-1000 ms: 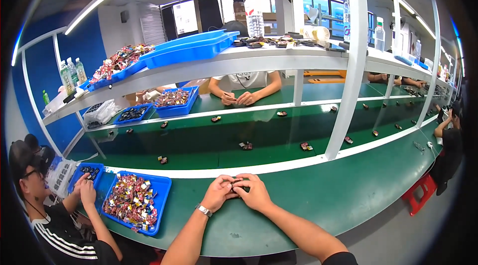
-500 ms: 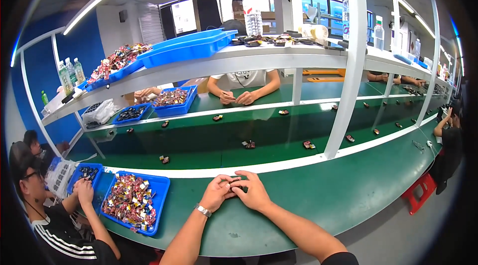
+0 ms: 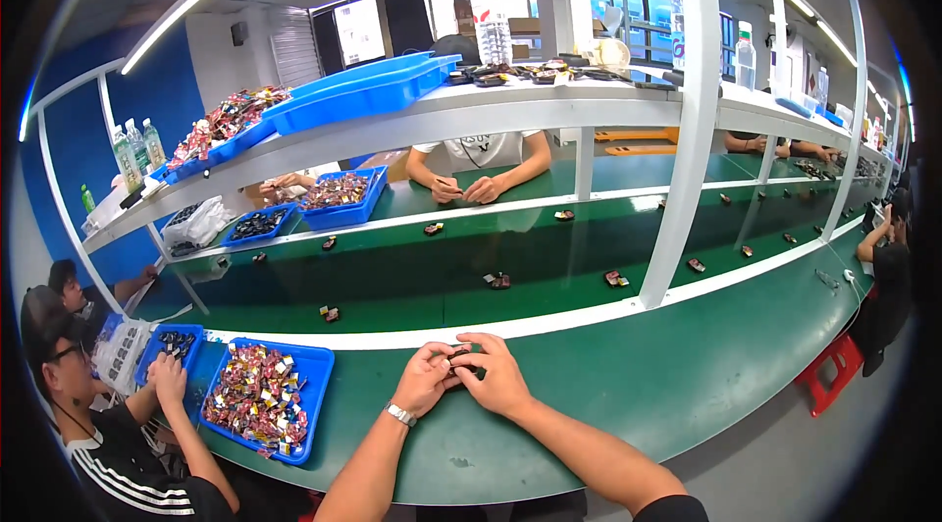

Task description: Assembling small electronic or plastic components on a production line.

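Note:
Both of my hands meet over the green tabletop, fingers curled together. Between them is a small black piece point(image 3: 458, 356), mostly covered by fingertips, so its exact kind cannot be made out. My left hand point(image 3: 423, 383), with a metal-banded watch at the wrist, closes on it from the left. From the other side my right hand point(image 3: 499, 383) grips it with thumb and fingers. Left of my hands, a blue tray point(image 3: 324, 358) holds a heap of small red circuit boards point(image 3: 257, 394) with white and yellow bits.
Beyond a white rail, a green conveyor belt point(image 3: 412, 296) carries spaced-out small black-and-red assemblies point(image 3: 497, 281). White posts point(image 3: 687, 130) hold a shelf with blue trays and bottles. A co-worker point(image 3: 128, 453) sits close at left by a smaller blue tray point(image 3: 201, 334); another works opposite. A red stool point(image 3: 832, 377) stands at right.
The assemblies on the belt have shifted slightly to the right. My hands stay in nearly the same place, with the fingers slightly adjusted around the black piece.

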Action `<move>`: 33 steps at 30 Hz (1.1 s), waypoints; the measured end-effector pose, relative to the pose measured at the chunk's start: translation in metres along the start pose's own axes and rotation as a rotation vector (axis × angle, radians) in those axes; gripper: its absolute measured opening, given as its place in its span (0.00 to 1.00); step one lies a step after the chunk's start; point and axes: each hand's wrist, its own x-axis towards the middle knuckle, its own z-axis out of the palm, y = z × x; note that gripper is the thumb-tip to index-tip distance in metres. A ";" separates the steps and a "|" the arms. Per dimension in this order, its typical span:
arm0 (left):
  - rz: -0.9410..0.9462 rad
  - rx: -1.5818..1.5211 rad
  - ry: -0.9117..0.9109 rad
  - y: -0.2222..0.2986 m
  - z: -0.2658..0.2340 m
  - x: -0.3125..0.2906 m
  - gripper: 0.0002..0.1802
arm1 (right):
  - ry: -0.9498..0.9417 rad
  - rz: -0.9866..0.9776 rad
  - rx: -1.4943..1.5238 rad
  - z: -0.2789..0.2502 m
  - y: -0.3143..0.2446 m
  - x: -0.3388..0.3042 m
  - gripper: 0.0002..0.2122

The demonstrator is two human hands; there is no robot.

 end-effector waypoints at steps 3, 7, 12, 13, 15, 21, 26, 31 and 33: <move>0.033 0.021 0.028 -0.001 -0.001 0.001 0.10 | -0.012 -0.059 -0.036 0.004 0.003 0.002 0.07; -0.011 0.032 0.086 0.002 0.013 0.002 0.11 | 0.016 -0.092 -0.123 -0.006 0.004 0.004 0.08; -0.037 0.046 0.121 0.002 0.010 0.002 0.12 | 0.080 -0.132 -0.150 -0.002 -0.001 0.006 0.07; -0.034 0.044 0.122 0.001 0.009 0.002 0.12 | 0.088 -0.206 -0.224 -0.002 0.000 0.007 0.06; -0.059 0.056 0.148 0.000 0.006 0.002 0.12 | 0.069 -0.218 -0.252 -0.002 0.000 0.005 0.06; -0.071 0.063 0.164 0.002 0.009 0.002 0.12 | 0.034 -0.269 -0.350 -0.001 0.002 0.005 0.07; -0.074 0.072 0.162 0.001 0.006 0.002 0.12 | 0.043 -0.337 -0.432 -0.001 0.001 0.006 0.09; -0.071 0.068 0.155 0.001 0.008 0.002 0.12 | 0.038 -0.393 -0.490 -0.003 -0.002 0.008 0.08; -0.082 0.075 0.186 0.002 0.010 0.001 0.12 | 0.034 -0.415 -0.511 -0.002 0.000 0.008 0.08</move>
